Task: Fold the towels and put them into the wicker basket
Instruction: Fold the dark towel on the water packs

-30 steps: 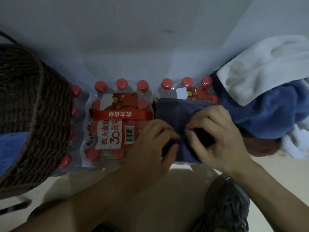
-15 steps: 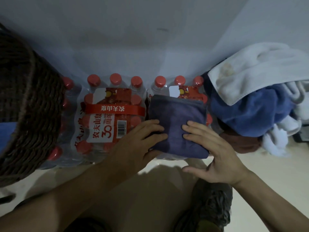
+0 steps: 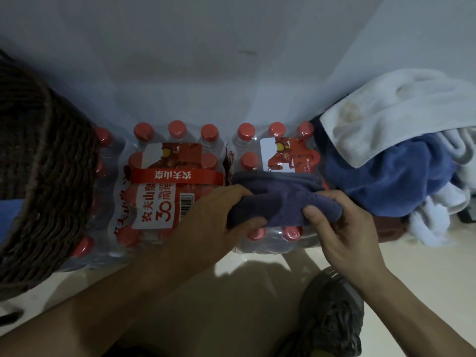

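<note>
Towel: small dark purple-blue towel [image 3: 278, 199], folded into a thick soft bundle, lies across the right-hand bottle pack; its far edge is flat and straight, its near edge is bunched up between the two hands.
Left hand: left hand [image 3: 208, 222] grips the towel's left end, fingers [image 3: 233, 195] curled over the top and thumb tucked under the near edge.
Right hand: right hand [image 3: 345, 233] pinches the right end, thumb [image 3: 313, 215] pressed on the near face, the other fingers wrapped round the far side.
Basket: dark woven wicker basket [image 3: 43, 191] stands at the left edge, rough ropy weave, its rounded wall touching the left bottle pack; a blue cloth [image 3: 10, 215] shows inside.
Bottle packs: two shrink-wrapped packs of water bottles [image 3: 164, 191], glossy clear film, round red caps, a red band and a white-and-red label, set side by side against the wall [image 3: 231, 60].
Pile: on the right, a white terry towel [image 3: 401, 112] with yellowish stains drapes over a crumpled blue towel [image 3: 396, 181], just beside the right pack.
Open room: pale smooth floor [image 3: 417, 274] lies bare near the packs; a grey knitted shoe [image 3: 332, 313] sits at the bottom, below the right hand.
</note>
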The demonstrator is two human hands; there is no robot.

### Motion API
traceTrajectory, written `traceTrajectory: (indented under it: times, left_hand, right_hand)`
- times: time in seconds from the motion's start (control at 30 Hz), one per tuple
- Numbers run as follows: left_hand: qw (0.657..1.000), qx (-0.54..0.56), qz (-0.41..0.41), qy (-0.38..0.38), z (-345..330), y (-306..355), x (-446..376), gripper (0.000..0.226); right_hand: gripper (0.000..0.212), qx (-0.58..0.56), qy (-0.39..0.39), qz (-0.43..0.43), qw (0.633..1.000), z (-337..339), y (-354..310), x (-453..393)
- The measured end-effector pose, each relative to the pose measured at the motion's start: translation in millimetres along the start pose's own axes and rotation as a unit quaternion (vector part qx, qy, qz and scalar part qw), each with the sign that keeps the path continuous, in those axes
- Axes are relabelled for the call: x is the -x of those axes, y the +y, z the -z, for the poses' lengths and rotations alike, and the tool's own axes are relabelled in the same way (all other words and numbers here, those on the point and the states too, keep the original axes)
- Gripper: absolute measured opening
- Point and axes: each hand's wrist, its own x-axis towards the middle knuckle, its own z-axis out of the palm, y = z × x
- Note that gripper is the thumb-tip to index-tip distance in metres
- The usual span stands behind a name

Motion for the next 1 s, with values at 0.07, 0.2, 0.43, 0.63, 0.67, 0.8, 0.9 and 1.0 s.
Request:
traceTrajectory:
  times: [0.07, 0.2, 0.43, 0.63, 0.67, 0.8, 0.9, 1.0]
  left_hand:
    - [0.999, 0.02, 0.035, 0.013, 0, 1, -2, 0.03]
    - [0.994, 0.025, 0.098, 0.028, -4, 4, -16, 0.032]
    - [0.984, -0.127, 0.122, 0.029, -10, 3, -35, 0.042]
    - [0.96, -0.266, 0.081, 0.009, -4, 9, -34, 0.077]
    - [0.964, -0.257, 0.072, 0.007, -3, 11, -32, 0.076]
    - [0.987, -0.129, 0.071, -0.062, -3, 11, -32, 0.056]
    - [0.983, -0.089, 0.096, -0.126, 4, 7, -43, 0.045]
    - [0.978, -0.091, 0.113, -0.152, 17, 3, -57, 0.05]
  right_hand:
    - [0.013, -0.021, 0.034, -0.021, 0.999, -2, -1, 1]
    - [0.011, -0.017, 0.069, -0.065, 0.995, -5, -1, -1]
    - [0.012, 0.064, 0.088, -0.12, 0.987, -7, -2, -21]
    - [0.01, 0.102, 0.062, -0.144, 0.982, -6, -3, -31]
    - [0.01, 0.106, 0.059, -0.143, 0.982, -6, -4, -32]
    - [0.013, 0.134, 0.045, -0.148, 0.979, -8, -8, -35]
    - [0.01, 0.148, 0.043, -0.145, 0.977, -8, -11, -33]
    - [0.005, 0.164, 0.043, -0.127, 0.977, -9, -17, -29]
